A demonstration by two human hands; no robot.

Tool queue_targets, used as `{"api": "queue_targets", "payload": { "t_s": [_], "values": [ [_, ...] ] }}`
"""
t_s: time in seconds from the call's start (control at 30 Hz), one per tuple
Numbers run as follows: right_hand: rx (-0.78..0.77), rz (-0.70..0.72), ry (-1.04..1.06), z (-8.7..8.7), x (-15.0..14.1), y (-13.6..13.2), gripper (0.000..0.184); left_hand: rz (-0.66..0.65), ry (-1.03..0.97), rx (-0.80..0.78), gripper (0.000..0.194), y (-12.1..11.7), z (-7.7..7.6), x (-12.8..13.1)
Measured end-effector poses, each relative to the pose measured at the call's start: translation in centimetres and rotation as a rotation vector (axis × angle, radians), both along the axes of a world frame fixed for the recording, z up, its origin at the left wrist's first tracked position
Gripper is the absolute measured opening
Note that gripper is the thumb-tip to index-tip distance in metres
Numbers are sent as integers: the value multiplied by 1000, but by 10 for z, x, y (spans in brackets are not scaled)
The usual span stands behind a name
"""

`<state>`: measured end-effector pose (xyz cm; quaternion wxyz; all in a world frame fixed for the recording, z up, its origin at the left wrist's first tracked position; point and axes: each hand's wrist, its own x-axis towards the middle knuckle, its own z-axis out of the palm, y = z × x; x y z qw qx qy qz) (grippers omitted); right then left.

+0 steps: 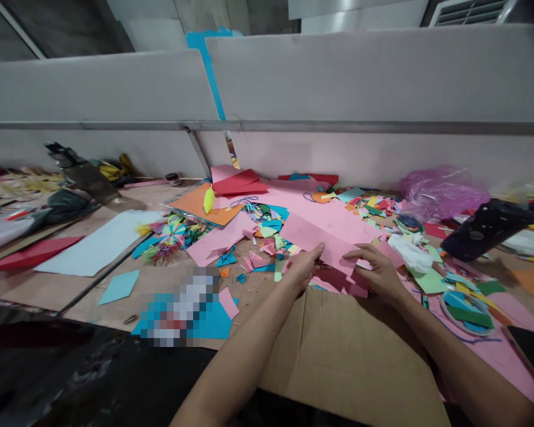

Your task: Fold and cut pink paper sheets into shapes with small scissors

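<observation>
A flat strip of pink paper (315, 237) is held up between my two hands, above the table. My left hand (306, 268) pinches its lower edge near the middle, thumb on top. At its right end, my right hand (376, 270) has the paper between thumb and fingers. Below lies a brown cardboard sheet (338, 350) at the table's front edge. Behind the strip spreads a larger pink sheet (338, 216) with many coloured paper scraps (267, 228) around it.
An orange sheet (196, 201) and red paper (240, 182) lie behind. At right are a dark pouch (487, 228), a pink plastic bag (442, 190) and a round container of scraps (467, 312). A white sheet (102, 243) lies left. A partition (365, 83) backs the table.
</observation>
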<state>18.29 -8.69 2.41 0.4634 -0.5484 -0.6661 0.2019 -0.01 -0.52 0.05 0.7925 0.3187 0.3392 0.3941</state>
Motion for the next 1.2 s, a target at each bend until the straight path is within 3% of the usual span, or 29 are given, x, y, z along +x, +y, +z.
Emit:
{"api": "queue_targets", "payload": {
  "t_s": [0.1,0.23,0.47,0.6,0.77,0.87,1.03,1.2],
  "values": [
    [-23,-35,-12,-2,1,0,29,-98,12,-1,38,-6,0,2],
    [-9,-84,12,-1,1,0,9,-104,-31,83,55,-12,-1,3],
    [-18,-163,142,-5,4,3,23,-320,196,167,52,-20,9,-6],
    [-66,-202,187,-6,3,3,26,-371,328,187,55,-26,17,-9],
    [-40,-208,235,-4,0,3,27,-420,264,218,57,-28,18,-8],
    [-23,-229,228,-4,-1,3,26,-435,226,221,59,-29,19,-8],
    [-8,-231,205,-7,-1,2,24,-448,399,197,50,-34,30,-8],
    [-10,-235,202,-7,-2,1,24,-334,406,223,37,-38,29,-3]
  ]
}}
